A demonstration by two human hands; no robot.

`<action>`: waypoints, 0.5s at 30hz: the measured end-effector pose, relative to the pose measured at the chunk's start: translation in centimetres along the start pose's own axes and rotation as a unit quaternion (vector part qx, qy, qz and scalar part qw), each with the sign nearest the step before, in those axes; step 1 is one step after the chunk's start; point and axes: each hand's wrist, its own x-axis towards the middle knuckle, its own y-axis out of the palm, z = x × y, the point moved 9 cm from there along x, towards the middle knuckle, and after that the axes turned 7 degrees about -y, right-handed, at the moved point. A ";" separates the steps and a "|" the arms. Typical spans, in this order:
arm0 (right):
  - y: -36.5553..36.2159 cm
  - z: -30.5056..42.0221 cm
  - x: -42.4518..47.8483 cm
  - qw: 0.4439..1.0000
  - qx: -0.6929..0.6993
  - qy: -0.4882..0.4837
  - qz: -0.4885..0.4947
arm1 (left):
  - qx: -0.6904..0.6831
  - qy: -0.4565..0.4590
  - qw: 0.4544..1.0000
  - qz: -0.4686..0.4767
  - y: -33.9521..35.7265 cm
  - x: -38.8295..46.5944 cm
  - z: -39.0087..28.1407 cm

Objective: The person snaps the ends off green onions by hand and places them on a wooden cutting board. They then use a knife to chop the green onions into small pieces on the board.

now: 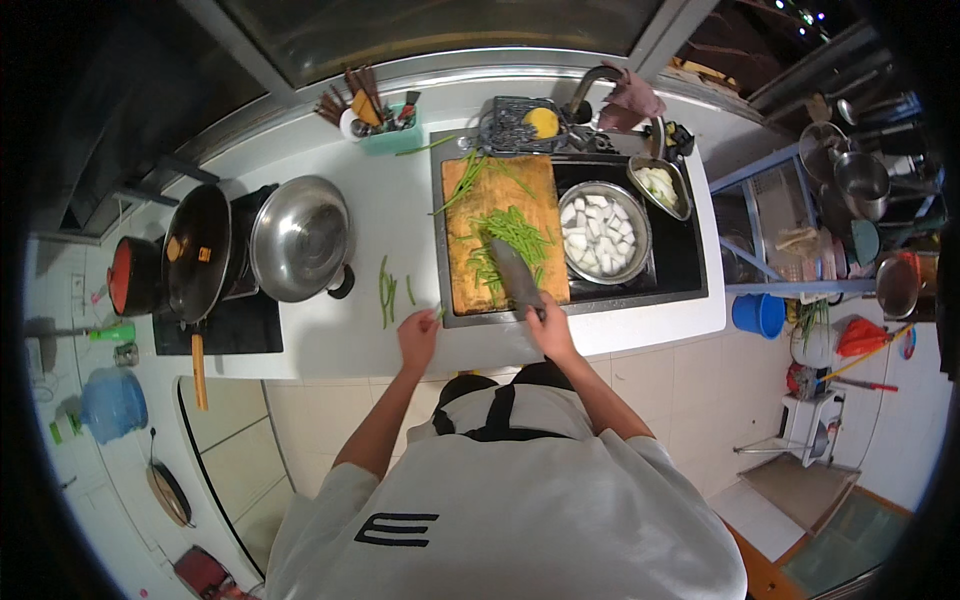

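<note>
My right hand [551, 326] grips the handle of a cleaver [516, 271], its blade lying over the wooden cutting board [499, 184]. Cut green bean pieces [514, 231] are heaped beside and around the blade. Longer green stalks [466, 180] lie across the board's top left. My left hand [420, 337] is near the counter's front edge, left of the board, its fingertips closed on a small green bean piece [440, 313]. A few loose beans [387, 292] lie on the white counter above it.
Right of the board, a metal bowl [604, 232] holds white cubes in water, near a strainer basket [660, 187] of pale pieces. A metal wok-like lid or pan [300, 238] and a dark pan [199, 253] stand left. A utensil holder [393, 138] and a faucet [589, 88] are behind.
</note>
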 end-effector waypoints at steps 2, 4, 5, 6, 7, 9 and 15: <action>-4.1 -0.9 -1.5 0.998 0.026 0.003 -0.057 | -0.101 -0.145 0.980 0.091 -0.1 0.1 3.1; -8.3 -2.0 -3.4 0.992 0.027 0.017 -0.123 | -0.205 -0.308 0.909 0.191 1.1 -1.2 2.9; -9.7 -3.9 -4.6 0.988 0.030 0.037 -0.146 | -0.228 -0.309 0.898 0.216 2.2 -1.1 1.1; -11.0 -6.2 -5.8 0.983 0.033 0.057 -0.169 | -0.249 -0.311 0.885 0.242 3.8 -1.1 -1.0; -12.1 -8.1 -6.9 0.978 0.036 0.076 -0.192 | -0.271 -0.312 0.870 0.268 5.7 -1.1 -3.5; -14.4 -9.2 -8.8 0.968 0.033 0.069 -0.241 | -0.276 -0.336 0.848 0.303 10.5 -1.2 -10.0; -20.1 -11.8 -13.2 0.927 0.095 0.166 -0.323 | -0.323 -0.266 0.791 0.446 27.2 1.5 -29.7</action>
